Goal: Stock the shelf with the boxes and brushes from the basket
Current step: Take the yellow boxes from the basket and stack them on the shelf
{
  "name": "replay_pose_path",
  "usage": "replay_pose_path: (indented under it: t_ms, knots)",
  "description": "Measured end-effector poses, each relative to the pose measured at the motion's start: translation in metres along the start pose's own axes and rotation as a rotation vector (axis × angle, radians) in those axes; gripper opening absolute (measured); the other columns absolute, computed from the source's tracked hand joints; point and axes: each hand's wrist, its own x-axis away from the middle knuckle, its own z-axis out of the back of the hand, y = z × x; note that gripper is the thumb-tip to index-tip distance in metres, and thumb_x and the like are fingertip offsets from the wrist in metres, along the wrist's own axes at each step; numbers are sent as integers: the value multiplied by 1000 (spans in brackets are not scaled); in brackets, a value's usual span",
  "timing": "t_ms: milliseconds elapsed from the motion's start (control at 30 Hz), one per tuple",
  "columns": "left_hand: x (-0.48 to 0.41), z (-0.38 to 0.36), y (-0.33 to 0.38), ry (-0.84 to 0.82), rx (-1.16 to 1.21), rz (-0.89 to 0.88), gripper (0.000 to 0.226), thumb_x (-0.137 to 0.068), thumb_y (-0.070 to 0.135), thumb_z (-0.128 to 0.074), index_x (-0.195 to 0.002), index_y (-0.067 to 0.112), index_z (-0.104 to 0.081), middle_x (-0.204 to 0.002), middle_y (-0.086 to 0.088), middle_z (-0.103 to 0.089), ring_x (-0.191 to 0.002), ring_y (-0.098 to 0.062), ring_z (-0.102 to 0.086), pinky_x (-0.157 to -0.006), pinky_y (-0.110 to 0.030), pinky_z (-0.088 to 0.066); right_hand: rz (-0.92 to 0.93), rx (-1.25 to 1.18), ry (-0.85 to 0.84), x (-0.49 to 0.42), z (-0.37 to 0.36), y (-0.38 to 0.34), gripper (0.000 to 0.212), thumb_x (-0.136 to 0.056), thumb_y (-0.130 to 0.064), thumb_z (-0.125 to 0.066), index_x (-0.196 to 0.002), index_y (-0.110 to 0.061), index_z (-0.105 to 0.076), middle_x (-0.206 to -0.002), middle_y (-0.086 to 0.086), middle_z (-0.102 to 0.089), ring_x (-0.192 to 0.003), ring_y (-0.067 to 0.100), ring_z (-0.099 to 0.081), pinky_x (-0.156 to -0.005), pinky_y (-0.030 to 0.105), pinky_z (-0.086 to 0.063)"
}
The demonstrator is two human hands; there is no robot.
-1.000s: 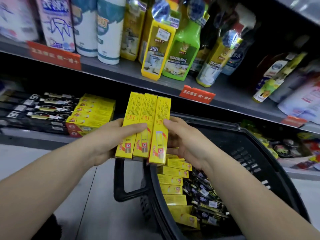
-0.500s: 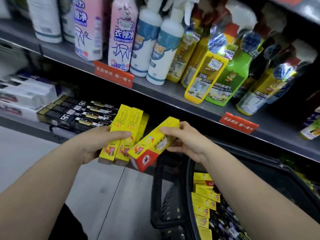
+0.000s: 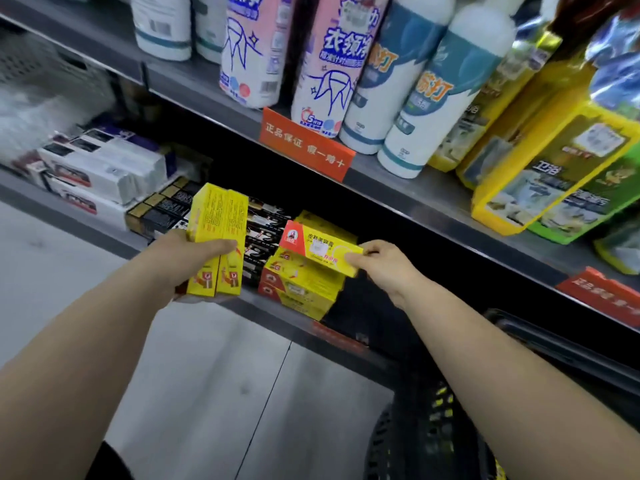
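Carried box: one yellow carton (image 3: 320, 247), centre of frame, lying flat across the top of the stack of matching cartons (image 3: 301, 289) on the lower shelf (image 3: 263, 308).
Risk: the stack stands at the shelf's front edge. A carton released askew or overhanging would likely slide to the floor or knock the upper cartons out of line.
Appearance: long, slim, glossy yellow, with a red end panel bearing a small logo and a white label on top.
Grip, right: the right hand (image 3: 386, 268) pinches the carton's near end between thumb and curled fingers.
Grip, left: the left hand (image 3: 180, 268) clasps two more cartons (image 3: 218, 220) upright, left of centre.
Neighbours: black brush packs (image 3: 263, 233) lie between the hands.
Supply: black basket (image 3: 554, 351), lower right.
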Motion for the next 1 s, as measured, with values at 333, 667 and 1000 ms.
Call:
replay_pose_path:
  t_ms: [333,667,1000]
  knots:
    - [-16,-11,-3,6,-39,-7,57,-72,41,-77,-116,14,-54,-103,-12,-69,-90,-34,-68,-82,-51,-55,89,643,-103,-36,-34,22,53,-79,-23,-74,-122,-15,-44,-127,8,-53,-87,17,-49,-64,25,-40]
    - [-19,-31,0,-25,-60,5,54,-77,38,-74,-119,12,-53,-107,-10,-67,-97,-32,-65,-88,-50,-52,89,678,-134,-29,-33,21,55,-76,-24,-77,-120,-17,-44,-122,6,-54,-93,17,-50,-74,27,-42]
    - [-4,-45,8,-382,-13,9,47,-62,37,-76,-103,18,-65,-80,-4,-75,-63,-19,-72,-45,-27,-52,111,-325,-405,16,-43,-45,53,-91,-29,-57,-139,-24,-33,-130,2,-55,-113,20,-57,-89,34,-53]
